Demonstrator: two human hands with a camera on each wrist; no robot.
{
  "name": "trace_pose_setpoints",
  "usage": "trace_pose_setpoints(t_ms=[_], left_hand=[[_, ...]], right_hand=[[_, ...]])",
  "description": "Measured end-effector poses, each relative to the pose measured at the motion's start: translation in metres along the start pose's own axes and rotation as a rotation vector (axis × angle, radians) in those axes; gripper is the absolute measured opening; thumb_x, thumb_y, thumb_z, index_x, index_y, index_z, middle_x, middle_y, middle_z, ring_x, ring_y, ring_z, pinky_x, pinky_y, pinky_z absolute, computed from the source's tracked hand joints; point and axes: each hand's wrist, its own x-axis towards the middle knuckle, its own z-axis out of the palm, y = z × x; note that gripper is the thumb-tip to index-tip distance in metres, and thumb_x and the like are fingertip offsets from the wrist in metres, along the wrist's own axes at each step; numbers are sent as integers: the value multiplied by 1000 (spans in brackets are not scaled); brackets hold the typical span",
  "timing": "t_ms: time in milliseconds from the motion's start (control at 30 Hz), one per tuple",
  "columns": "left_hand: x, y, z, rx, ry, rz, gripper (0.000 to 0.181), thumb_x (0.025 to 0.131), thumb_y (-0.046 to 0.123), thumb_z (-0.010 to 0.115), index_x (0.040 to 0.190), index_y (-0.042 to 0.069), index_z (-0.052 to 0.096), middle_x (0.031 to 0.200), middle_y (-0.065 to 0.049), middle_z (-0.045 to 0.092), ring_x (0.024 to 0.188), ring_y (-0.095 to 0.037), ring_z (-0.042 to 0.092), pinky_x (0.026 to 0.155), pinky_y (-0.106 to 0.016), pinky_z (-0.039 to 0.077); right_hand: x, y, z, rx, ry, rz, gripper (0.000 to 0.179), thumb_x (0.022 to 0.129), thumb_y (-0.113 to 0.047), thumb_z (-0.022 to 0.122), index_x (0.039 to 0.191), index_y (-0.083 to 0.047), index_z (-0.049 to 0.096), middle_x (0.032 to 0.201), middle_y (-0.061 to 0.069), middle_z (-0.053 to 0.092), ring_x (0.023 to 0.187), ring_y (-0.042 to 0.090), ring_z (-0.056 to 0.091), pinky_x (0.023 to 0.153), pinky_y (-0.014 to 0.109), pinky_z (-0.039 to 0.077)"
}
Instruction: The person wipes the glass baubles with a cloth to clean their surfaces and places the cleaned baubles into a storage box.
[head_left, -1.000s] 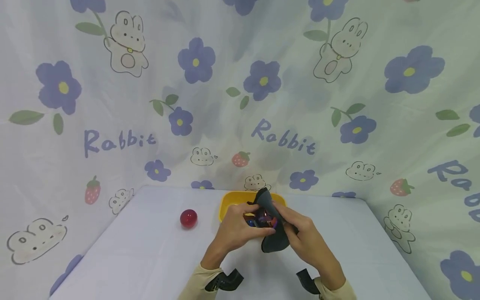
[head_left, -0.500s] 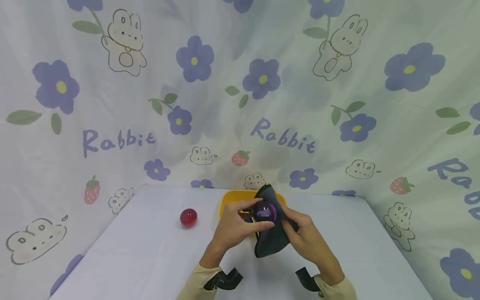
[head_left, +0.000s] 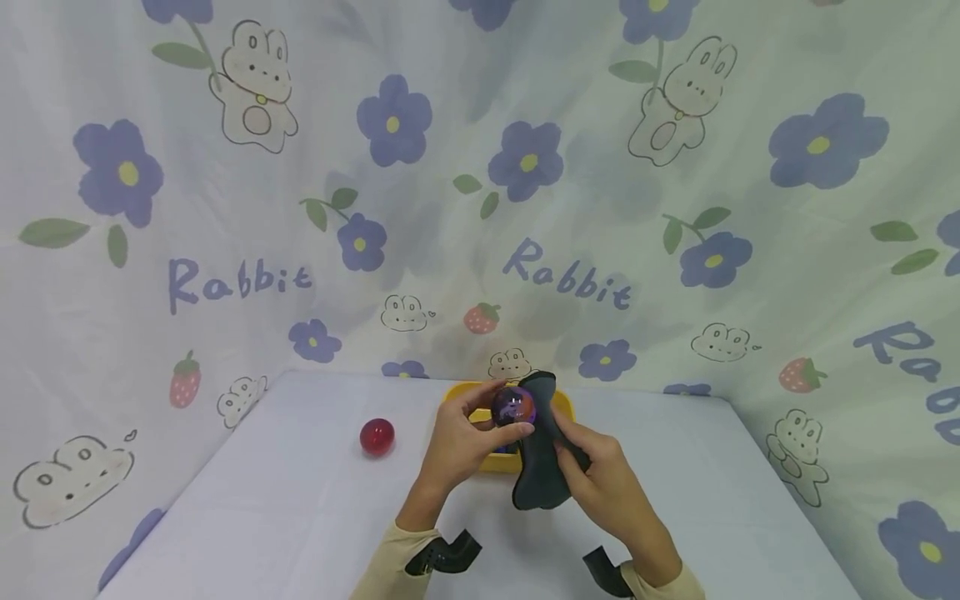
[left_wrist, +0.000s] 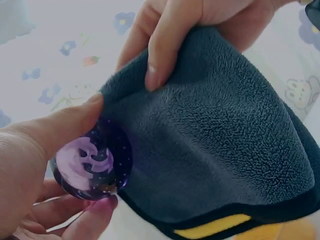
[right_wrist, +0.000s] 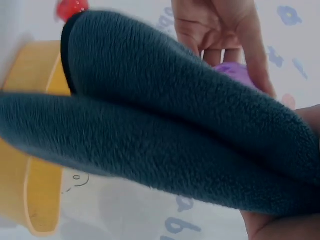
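My left hand (head_left: 459, 437) holds a glossy purple ball (head_left: 514, 407) between thumb and fingers; a pale swirl and tiny dots show on it in the left wrist view. In my right hand (head_left: 606, 468) a dark grey-blue plush cloth (head_left: 542, 467) is pinched, folded and hanging down with a black edge. One side of the cloth lies against or right beside the ball; whether it touches I cannot tell. Behind both hands stands a yellow container (head_left: 500, 462), partly hidden by them, with something blue visible inside.
A shiny red ball (head_left: 377, 437) sits on the white table (head_left: 300, 517), left of the container. A printed curtain (head_left: 450, 208) rises behind the table and along its sides.
The left hand has drawn the ball a little left and up, out from the cloth's fold, so more of it shows. The cloth now hangs more upright in the right hand.
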Motion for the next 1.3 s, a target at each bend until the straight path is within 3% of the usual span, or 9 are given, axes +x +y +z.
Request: trace_pose_setpoints(t_ms=[167, 300, 533, 800, 1067, 1300], left_hand=[[2, -1, -3, 14, -41, -4, 49, 78, 31, 92, 123, 24, 74, 115, 1, 76, 107, -17, 70, 99, -40, 61], [3, 1, -6, 35, -87, 6, 49, 78, 28, 92, 123, 22, 74, 112, -1, 79, 100, -16, 73, 94, -35, 61], [2, -1, -1, 72, -171, 75, 49, 77, 25, 93, 122, 15, 76, 111, -6, 80, 96, -24, 77, 87, -36, 65], [-3, 3, 2, 144, -206, 122, 37, 75, 30, 94, 106, 15, 79, 92, 1, 80, 80, -7, 73, 77, -37, 66], [-5, 5, 2, 189, -214, 143, 52, 74, 33, 94, 119, 13, 78, 105, 0, 81, 90, -8, 74, 80, -33, 66], [-5, 7, 2, 65, -197, 90, 56, 75, 25, 93, 125, 8, 75, 114, -9, 79, 93, -18, 77, 84, -27, 64]], right_hand=[[0, -3, 2, -73, 33, -47, 50, 95, 14, 59, 144, 5, 56, 130, 21, 71, 110, 23, 73, 83, 29, 65], [0, -6, 5, -113, 56, -71, 54, 92, 16, 60, 144, 2, 58, 133, 20, 70, 113, 26, 72, 88, 28, 64], [2, -7, 7, -149, 85, -158, 63, 86, 23, 59, 144, -2, 59, 144, 20, 63, 131, 37, 62, 110, 12, 43], [3, -6, -1, -229, 55, -192, 62, 86, 22, 62, 142, -4, 62, 145, 18, 63, 128, 39, 64, 112, 10, 40], [3, 9, -7, -137, -16, -96, 59, 91, 20, 56, 146, -2, 57, 143, 18, 64, 129, 38, 64, 107, 14, 47], [2, 17, -6, -16, -39, 10, 51, 98, 11, 55, 148, 0, 53, 134, 19, 69, 110, 12, 69, 87, 26, 63]])
